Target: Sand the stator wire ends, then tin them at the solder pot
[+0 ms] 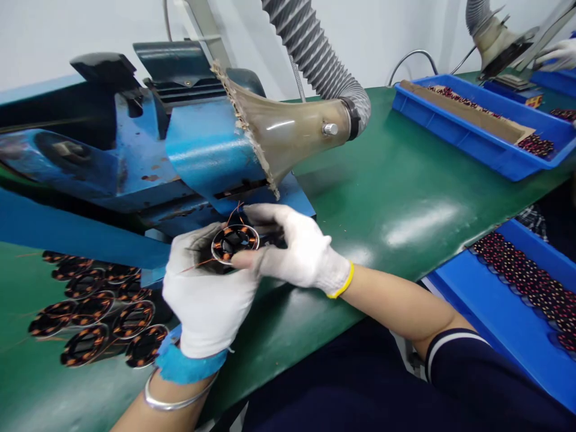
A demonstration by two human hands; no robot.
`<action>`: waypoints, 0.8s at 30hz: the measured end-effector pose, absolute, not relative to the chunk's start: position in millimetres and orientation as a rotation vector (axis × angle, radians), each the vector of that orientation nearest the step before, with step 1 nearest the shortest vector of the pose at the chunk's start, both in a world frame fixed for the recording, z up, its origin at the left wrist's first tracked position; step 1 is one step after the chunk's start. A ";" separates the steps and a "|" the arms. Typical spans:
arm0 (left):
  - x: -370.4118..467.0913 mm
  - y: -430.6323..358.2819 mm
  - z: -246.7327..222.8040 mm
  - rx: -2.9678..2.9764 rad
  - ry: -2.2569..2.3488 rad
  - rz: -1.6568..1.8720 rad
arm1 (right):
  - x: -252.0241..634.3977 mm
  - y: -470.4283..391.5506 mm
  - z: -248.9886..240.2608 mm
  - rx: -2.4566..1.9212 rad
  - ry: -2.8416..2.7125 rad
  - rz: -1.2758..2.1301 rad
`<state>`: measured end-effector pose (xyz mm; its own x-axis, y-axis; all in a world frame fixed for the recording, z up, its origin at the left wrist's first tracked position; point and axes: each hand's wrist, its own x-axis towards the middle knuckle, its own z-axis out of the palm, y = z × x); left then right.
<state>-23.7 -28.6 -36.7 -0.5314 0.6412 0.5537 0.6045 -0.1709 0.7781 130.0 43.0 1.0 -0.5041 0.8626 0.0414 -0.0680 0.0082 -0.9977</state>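
A motor stator (218, 247) with copper windings and loose wire ends is held just in front of the blue machine (211, 150). My left hand (202, 288), in a white glove with a blue cuff, is wrapped round its left side and underside. My right hand (292, 249), in a white glove with a yellow hem, has its fingers closed at the stator's right side, the bare thumb on its rim. To the left, several more wound stators (94, 306) stand upright in a cluster on the green table (382, 174).
A translucent suction hood (297, 129) with a grey corrugated hose (315, 51) sits against the machine. A blue tray (472, 141) of small wound parts stands back right. Another blue bin (486, 288) with dark parts lies beside the table's front edge. Another person's gloved hand (558, 57) shows far right.
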 end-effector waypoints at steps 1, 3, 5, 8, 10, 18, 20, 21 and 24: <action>-23.0 -25.7 -35.4 1.483 2.010 1.831 | 128.3 39.3 4.6 -0.859 -1.613 1.573; -20.8 -19.8 -30.0 1.429 2.085 1.789 | 124.4 36.7 10.1 -0.894 -1.668 1.569; -18.6 -13.9 -21.9 1.387 2.183 1.729 | 121.5 39.7 13.3 -0.903 -1.674 1.608; -17.2 -5.6 -10.0 1.367 2.241 1.671 | 120.2 46.5 15.4 -0.862 -1.679 1.646; -18.1 -0.8 -5.4 1.385 2.220 1.672 | 120.0 48.3 16.8 -0.834 -1.667 1.621; -20.3 11.5 1.7 1.459 2.045 1.704 | 119.9 46.2 26.3 -0.788 -1.600 1.576; -17.8 12.2 3.6 1.458 2.020 1.719 | 120.7 47.1 28.3 -0.808 -1.621 1.583; -16.6 12.2 4.4 1.454 2.016 1.725 | 120.6 47.8 28.7 -0.827 -1.631 1.579; -14.2 11.8 5.9 1.449 2.042 1.730 | 118.5 50.6 26.3 -0.856 -1.635 1.544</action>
<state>-14.2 11.8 5.9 -0.5427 0.6932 0.4743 0.5817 -0.0972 0.8076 118.5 50.6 26.3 -0.5212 0.8514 0.0585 -0.0093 0.0629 -0.9980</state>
